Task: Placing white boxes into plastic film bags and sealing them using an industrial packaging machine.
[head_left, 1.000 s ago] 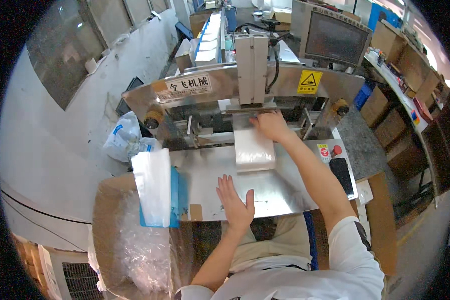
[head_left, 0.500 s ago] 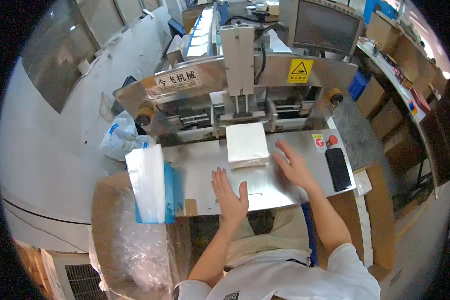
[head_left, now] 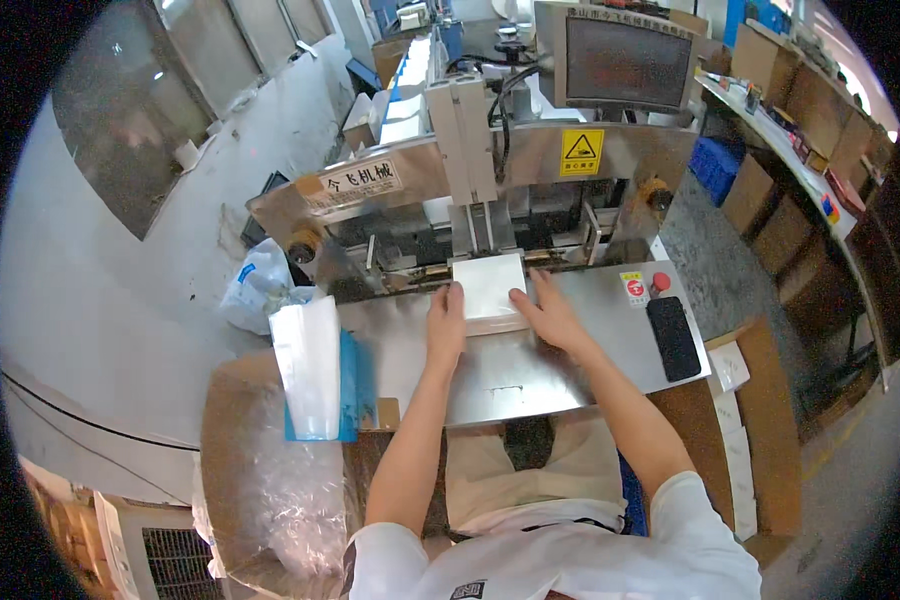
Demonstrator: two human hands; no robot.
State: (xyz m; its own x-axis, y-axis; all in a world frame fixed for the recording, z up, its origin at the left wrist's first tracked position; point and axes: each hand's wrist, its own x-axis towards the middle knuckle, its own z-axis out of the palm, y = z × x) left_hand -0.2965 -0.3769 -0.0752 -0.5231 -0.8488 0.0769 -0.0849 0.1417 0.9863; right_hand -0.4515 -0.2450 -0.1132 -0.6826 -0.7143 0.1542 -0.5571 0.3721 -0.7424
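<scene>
A square stack of white paper [head_left: 490, 288], perhaps napkins, lies on the steel worktop of the machine [head_left: 500, 375], just in front of its opening. My left hand [head_left: 446, 325] presses along the stack's left side, fingers together. On the opposite side, my right hand [head_left: 554, 318] holds the right edge, its thumb at the upper edge and its fingers reaching along the far part of that side. Between them both hands clasp the stack. Its far edge sits close to the machine's slot.
Left on the worktop, a pile of clear-white plastic bags [head_left: 308, 368] rests on a blue box [head_left: 348, 385]. A black phone [head_left: 674, 338] and red button [head_left: 660, 283] lie right. Below are cartons holding plastic film [head_left: 295, 500] and white packs [head_left: 735, 470]. A monitor [head_left: 625, 62] stands behind.
Both hands have moved forward and inward from beside the stack onto its two sides. Inside the machine, the grey arms beside the slot have shifted. The view has turned slightly.
</scene>
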